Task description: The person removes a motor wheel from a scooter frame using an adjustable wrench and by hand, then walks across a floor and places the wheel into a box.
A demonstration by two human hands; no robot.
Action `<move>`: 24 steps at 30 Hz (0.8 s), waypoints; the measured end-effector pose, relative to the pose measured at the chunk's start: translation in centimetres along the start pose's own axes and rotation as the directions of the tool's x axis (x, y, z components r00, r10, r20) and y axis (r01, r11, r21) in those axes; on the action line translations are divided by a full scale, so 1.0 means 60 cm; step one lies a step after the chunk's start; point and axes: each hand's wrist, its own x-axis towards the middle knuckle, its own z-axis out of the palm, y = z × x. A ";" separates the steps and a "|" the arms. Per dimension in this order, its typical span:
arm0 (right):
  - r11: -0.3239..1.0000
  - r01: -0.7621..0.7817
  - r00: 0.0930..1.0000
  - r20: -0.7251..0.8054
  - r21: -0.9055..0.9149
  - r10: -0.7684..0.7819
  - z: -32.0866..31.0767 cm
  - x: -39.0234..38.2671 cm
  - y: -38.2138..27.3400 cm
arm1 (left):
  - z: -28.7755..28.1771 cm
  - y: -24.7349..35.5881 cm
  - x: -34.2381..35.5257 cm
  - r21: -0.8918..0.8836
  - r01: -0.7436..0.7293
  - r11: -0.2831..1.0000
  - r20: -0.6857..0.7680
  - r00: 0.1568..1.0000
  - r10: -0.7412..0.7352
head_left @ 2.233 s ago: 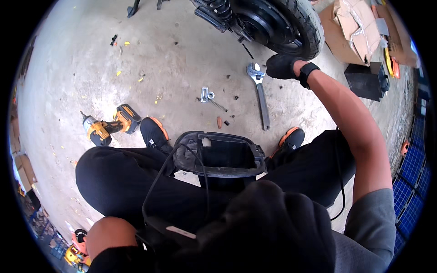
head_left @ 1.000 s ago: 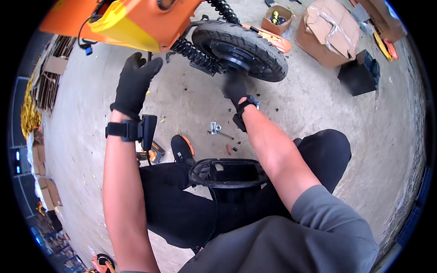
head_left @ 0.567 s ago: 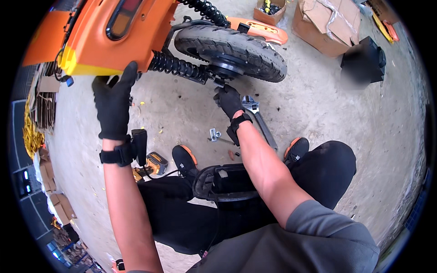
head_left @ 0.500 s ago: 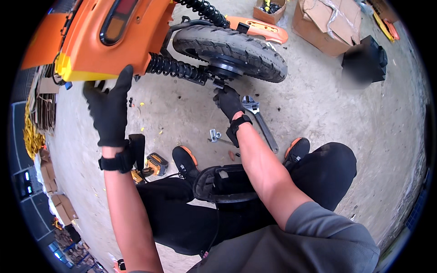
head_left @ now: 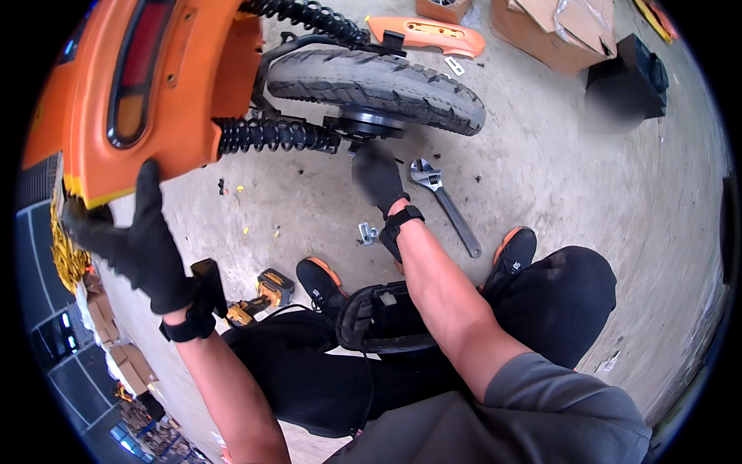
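Note:
An orange vehicle rear body panel (head_left: 174,100) with a yellow lower edge fills the upper left. My left hand (head_left: 135,247), in a black glove, grips its lower corner, thumb against the orange face and fingers at the edge. Beside the panel lies the rear wheel (head_left: 379,87) with its black tire, flanked by coil-spring shock absorbers, the nearer shock absorber (head_left: 278,135) ending close to the hub (head_left: 371,122). My gloved right hand (head_left: 377,176) is closed at the axle end below the hub; blur and the glove hide what its fingers hold.
On the concrete floor lie an adjustable wrench (head_left: 447,205), small metal parts (head_left: 368,233) and a yellow-black cordless power tool (head_left: 263,295). An orange cover (head_left: 425,35), a cardboard box (head_left: 545,39) and a black bin (head_left: 638,73) stand beyond. A black open tray (head_left: 386,319) sits between my legs.
The orange panel has shifted left and down in view, and my left hand has gone with it, now further left at its corner. My right hand stays by the axle, fingers now blurred.

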 end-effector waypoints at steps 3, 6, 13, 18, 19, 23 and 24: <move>1.000 0.020 1.000 -0.008 -0.023 -0.020 0.004 0.005 0.004 | -0.003 0.012 0.012 -0.111 -0.146 0.983 -0.084 0.987 0.137; 0.999 0.008 0.997 -0.081 0.044 -0.005 0.005 0.003 0.008 | 0.000 0.025 0.011 -0.095 -0.059 0.994 -0.026 0.998 0.056; 0.838 -0.310 0.950 0.112 0.450 0.291 -0.004 -0.001 -0.003 | 0.007 0.031 0.013 -0.215 0.014 0.977 -0.051 0.998 -0.026; 0.684 -0.378 0.921 0.178 0.623 0.347 -0.007 -0.005 -0.010 | 0.006 0.036 0.013 -0.147 -0.010 0.989 -0.057 0.998 0.002; 0.696 -0.361 0.928 0.169 0.620 0.331 -0.008 -0.006 -0.015 | 0.004 0.039 0.013 -0.120 -0.018 0.993 -0.060 0.998 0.011; 0.986 0.154 0.978 -0.132 -0.072 -0.162 0.019 -0.002 0.044 | 0.014 0.038 0.020 -0.176 -0.037 0.984 -0.017 0.999 0.035; 0.981 0.092 0.993 -0.053 -0.168 -0.102 -0.034 0.002 -0.006 | 0.008 0.026 0.023 -0.227 -0.051 0.973 0.017 0.998 0.056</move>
